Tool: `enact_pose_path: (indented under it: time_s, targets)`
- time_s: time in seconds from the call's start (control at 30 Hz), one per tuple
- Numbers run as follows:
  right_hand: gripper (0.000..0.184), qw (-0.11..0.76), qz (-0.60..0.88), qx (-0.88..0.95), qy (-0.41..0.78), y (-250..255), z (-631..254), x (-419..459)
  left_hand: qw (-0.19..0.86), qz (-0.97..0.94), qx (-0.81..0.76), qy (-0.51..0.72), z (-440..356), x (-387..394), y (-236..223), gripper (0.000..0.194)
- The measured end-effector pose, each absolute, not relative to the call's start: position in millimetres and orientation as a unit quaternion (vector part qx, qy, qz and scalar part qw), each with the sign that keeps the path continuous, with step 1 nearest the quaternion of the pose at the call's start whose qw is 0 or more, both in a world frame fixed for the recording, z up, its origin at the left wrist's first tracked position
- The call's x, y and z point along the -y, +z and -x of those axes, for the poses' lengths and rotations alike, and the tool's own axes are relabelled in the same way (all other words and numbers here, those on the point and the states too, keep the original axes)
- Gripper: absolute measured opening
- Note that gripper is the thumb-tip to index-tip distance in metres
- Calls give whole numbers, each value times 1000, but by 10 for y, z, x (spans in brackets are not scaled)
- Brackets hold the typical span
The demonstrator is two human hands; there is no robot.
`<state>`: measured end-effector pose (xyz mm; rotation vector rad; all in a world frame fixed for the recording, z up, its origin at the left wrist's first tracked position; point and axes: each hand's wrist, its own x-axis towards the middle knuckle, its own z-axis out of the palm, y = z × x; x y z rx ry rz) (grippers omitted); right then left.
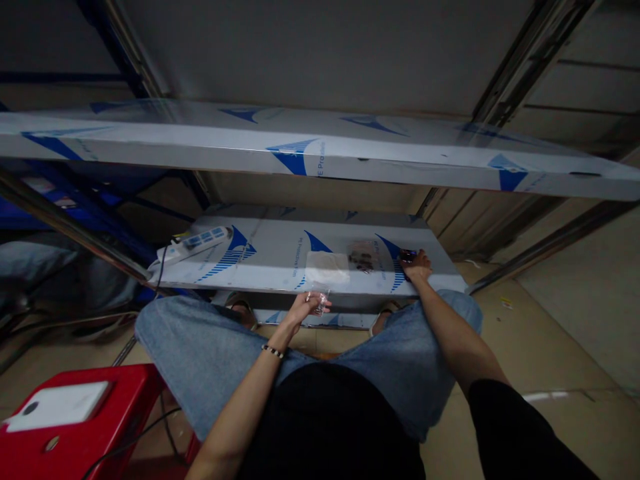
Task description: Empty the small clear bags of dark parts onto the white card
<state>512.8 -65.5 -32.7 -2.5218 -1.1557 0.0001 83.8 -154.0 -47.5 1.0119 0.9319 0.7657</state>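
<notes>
I have the left hand clamped on 1 clear bag; a slack pinch could drop it. On 1 low shelf lie 1 pale sheet, 1 speckled bag and 1 dark pack. The right hand touches the pack, grip unclear; a leftward sweep could knock the speckled bag.

Dim light, wide-angle bowing toward edges

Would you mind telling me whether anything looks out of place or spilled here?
Nothing looks spilled near the left hand or right hand. The power strip does lie askew at the left end of the lower shelf, its cord dropping past the edge, and a small scrap on the floor looks like litter.
</notes>
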Motion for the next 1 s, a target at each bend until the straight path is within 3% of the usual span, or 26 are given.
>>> enact_pose_path:
  time_s: [0.4, 0.6, 0.73, 0.83, 1.0]
  targets:
    - [89, 190, 893, 407, 2, -449, -5219, 620, 711, -438, -419, 357, -838, 1550, -408, 37]
    - [101, 239, 895, 377, -8, -274, -5043, 671, 708, -434, -419, 368, -832, 1536, -398, 38]
    - [76, 382, 806, 451, -31, -78, -4433, 822, 713, -434, -406, 373, -884, 1543, -339, 42]
    - [56, 489, 687, 524, 123, -154, -3606, 1140, 727, -434, -380, 372, -933, 1552, -326, 49]
    - [53, 592, 550, 395, 437, -521, -2369, 1763, 729, -423, -361, 399, -968, 1560, -391, 47]
